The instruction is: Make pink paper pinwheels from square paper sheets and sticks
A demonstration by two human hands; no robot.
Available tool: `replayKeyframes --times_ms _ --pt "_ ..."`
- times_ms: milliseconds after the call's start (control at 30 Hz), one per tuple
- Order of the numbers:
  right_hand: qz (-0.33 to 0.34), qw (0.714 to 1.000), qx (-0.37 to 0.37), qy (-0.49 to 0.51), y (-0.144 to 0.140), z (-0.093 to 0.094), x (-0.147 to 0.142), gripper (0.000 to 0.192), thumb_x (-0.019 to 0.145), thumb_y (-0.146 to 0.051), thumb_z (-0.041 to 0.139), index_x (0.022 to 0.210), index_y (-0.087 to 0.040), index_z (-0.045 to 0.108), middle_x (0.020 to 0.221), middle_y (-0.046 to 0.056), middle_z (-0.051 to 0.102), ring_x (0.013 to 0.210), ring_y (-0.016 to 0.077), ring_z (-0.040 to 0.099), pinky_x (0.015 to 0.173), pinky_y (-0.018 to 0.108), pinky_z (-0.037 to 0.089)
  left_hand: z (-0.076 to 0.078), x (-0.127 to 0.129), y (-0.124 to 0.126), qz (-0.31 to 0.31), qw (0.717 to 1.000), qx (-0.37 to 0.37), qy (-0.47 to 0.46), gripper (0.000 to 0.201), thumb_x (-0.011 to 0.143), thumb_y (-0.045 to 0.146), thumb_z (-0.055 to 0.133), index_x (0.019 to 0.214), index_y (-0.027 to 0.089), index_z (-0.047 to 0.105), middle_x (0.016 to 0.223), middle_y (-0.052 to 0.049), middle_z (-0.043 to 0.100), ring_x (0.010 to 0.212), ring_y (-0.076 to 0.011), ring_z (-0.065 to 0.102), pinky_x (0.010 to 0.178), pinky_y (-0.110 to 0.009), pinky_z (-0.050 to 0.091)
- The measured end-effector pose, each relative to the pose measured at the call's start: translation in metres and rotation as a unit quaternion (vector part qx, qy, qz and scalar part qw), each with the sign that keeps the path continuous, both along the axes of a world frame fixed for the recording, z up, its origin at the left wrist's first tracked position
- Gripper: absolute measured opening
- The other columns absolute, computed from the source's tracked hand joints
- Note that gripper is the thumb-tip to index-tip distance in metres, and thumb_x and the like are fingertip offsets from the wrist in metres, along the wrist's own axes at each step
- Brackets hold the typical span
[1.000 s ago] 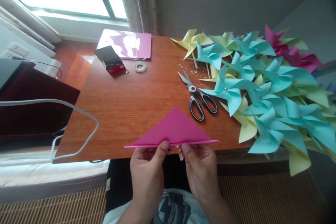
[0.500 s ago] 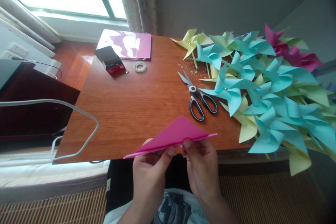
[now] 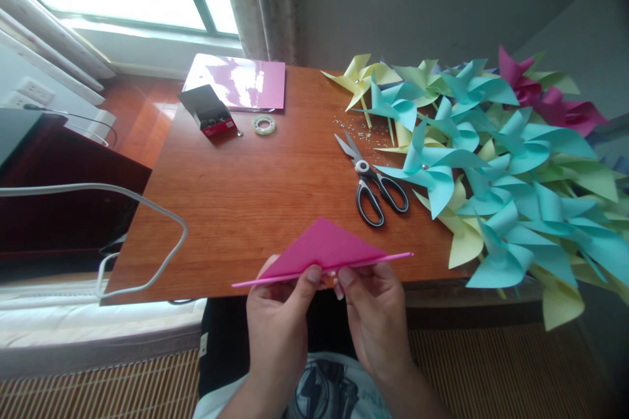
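A magenta sheet of paper (image 3: 324, 242), its visible part a triangle, is rolled along its near edge into a thin pink tube (image 3: 289, 277). My left hand (image 3: 280, 314) pinches the left half of the roll, thumb on top and fingers beneath the paper. On the right half, my right hand (image 3: 376, 308) grips the same roll in a like pinch. Both thumbs sit close to the roll's middle, and the tube's thin ends stick out past each hand. Beyond the paper lie scissors (image 3: 362, 170) with black and grey handles, blades slightly apart.
Paper pinwheels (image 3: 432, 167) in blue, yellow, green and magenta crowd the table's right side. Small shiny bits (image 3: 361, 131) lie near them. Farther back are a tape roll (image 3: 264, 125), an open small box (image 3: 216, 124) and a pink sheet pack (image 3: 272, 85). A white cable (image 3: 167, 209) loops over the left edge.
The magenta paper has turned slightly in my hands, its peak shifting left. More of the rolled tube shows along the near edge, and my left thumb now lies over it.
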State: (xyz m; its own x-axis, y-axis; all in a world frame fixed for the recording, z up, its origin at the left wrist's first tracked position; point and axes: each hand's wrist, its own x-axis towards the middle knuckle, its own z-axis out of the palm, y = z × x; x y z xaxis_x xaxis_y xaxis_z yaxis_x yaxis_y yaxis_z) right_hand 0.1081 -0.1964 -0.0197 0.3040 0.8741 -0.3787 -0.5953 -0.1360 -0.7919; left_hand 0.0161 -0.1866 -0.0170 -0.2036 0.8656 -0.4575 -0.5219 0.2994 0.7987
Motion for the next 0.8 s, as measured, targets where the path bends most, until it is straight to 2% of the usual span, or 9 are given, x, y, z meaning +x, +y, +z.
replayKeyframes --times_ms 200,300,500,633,800 --pt "-0.035 0.999 -0.023 0.004 -0.0010 -0.0017 -0.0004 0.020 0.073 -0.025 0.088 0.089 -0.021 0.075 0.081 0.000 0.078 0.074 0.0120 0.068 0.071 0.023 0.055 -0.0013 -0.0007 -0.0015 -0.010 1.000 0.012 0.011 0.019 0.074 0.021 0.086 0.086 0.017 0.072 0.078 0.001 0.074 0.075 -0.0121 0.069 0.074 -0.019 0.054" --pt "-0.044 0.998 -0.038 -0.002 -0.0008 -0.0026 0.0003 0.020 0.075 -0.026 0.088 0.089 -0.021 0.074 0.079 -0.001 0.076 0.073 0.0114 0.066 0.069 0.022 0.053 -0.0013 -0.0022 -0.0022 -0.033 0.999 0.014 0.009 0.020 0.073 0.020 0.086 0.089 0.017 0.073 0.079 0.000 0.074 0.074 -0.0118 0.068 0.072 -0.018 0.054" --pt "0.001 1.000 -0.007 0.004 -0.0014 -0.0008 0.0015 0.015 0.079 -0.025 0.085 0.085 -0.020 0.072 0.076 -0.003 0.070 0.069 0.0087 0.060 0.065 0.019 0.049 -0.0017 -0.0043 -0.0016 -0.024 0.999 0.029 -0.003 0.016 0.074 0.020 0.085 0.079 0.017 0.070 0.075 0.001 0.073 0.071 -0.0115 0.068 0.071 -0.018 0.054" --pt "0.023 0.999 0.014 -0.027 -0.0049 -0.0021 0.0022 0.017 0.080 -0.024 0.083 0.094 -0.021 0.073 0.082 -0.002 0.071 0.070 0.0102 0.061 0.065 0.021 0.049 -0.0023 -0.0038 -0.0009 -0.016 1.000 0.013 0.012 0.017 0.074 0.022 0.085 0.080 0.017 0.070 0.074 0.002 0.072 0.067 -0.0100 0.065 0.069 -0.018 0.052" --pt "0.008 0.998 0.009 -0.065 -0.0052 -0.0057 0.0022 0.014 0.078 -0.025 0.084 0.083 -0.021 0.072 0.073 -0.003 0.066 0.064 0.0099 0.056 0.060 0.021 0.046 0.0004 -0.0026 -0.0026 -0.017 0.999 0.014 0.025 0.023 0.070 0.025 0.088 0.074 0.016 0.067 0.071 0.001 0.070 0.069 -0.0124 0.066 0.070 -0.020 0.053"
